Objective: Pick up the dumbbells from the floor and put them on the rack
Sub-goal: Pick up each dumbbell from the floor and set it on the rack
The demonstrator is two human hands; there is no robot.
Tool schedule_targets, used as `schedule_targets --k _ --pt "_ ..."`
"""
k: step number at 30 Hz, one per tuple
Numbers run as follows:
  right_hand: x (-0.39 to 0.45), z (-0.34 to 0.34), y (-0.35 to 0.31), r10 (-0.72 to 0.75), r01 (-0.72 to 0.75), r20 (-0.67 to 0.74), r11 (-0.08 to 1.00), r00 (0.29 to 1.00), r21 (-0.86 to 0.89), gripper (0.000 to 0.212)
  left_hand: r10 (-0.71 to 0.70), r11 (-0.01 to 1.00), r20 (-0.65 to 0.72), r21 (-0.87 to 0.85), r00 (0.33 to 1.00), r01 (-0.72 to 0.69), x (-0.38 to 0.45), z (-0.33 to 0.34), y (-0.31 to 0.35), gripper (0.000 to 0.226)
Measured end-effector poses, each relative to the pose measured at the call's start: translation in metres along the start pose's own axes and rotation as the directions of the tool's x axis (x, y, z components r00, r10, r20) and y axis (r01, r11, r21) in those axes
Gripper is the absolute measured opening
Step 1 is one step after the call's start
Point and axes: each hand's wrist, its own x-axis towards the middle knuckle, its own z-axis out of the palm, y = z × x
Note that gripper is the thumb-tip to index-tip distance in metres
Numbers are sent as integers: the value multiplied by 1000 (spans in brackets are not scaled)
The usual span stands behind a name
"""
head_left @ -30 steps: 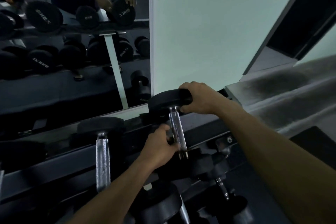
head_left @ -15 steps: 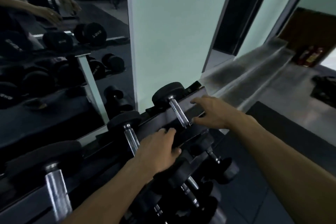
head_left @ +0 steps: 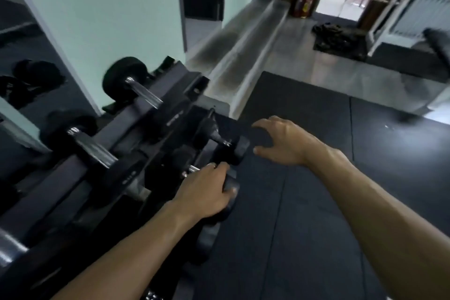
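**Hands at the lower end of the dumbbell rack**

Head view: the rack (head_left: 151,95) runs from the lower left up toward the middle of the frame, black and tiered. Two dumbbells lie across its top rail: the far dumbbell (head_left: 143,91) near the rack's right end and the near dumbbell (head_left: 92,147) further left, each with a bare steel handle. On a lower tier at the right end sits a small dumbbell (head_left: 220,140). The left hand (head_left: 207,192) rests on the dark end of another dumbbell low on the rack, fingers curled over its edge. The right hand (head_left: 282,141) hovers just right of the small dumbbell, apart from it, fingers spread and loosely bent, holding nothing. Black floor mats (head_left: 304,202) lie under both arms.
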Motion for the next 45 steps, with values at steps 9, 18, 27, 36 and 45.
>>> schedule_targets --k 9,18,27,36,45 --pt "-238 130 150 392 -399 74 903 917 160 73 199 971 400 39 894 -234 -65 189 141 52" --pt "-386 272 243 615 -676 303 717 728 169 71 213 970 676 -61 705 -235 -125 378 188 50" --pt "-391 491 338 605 -741 461 641 649 202 66 74 995 797 -16 599 -101 -122 602 142 54" --pt "-385 734 400 492 -686 519 665 699 294 84 -128 979 788 4 602 203 -139 832 91 75" --pt "-395 832 408 501 -592 329 576 801 564 65 -165 901 766 -139 621 411 -156 930 73 64"
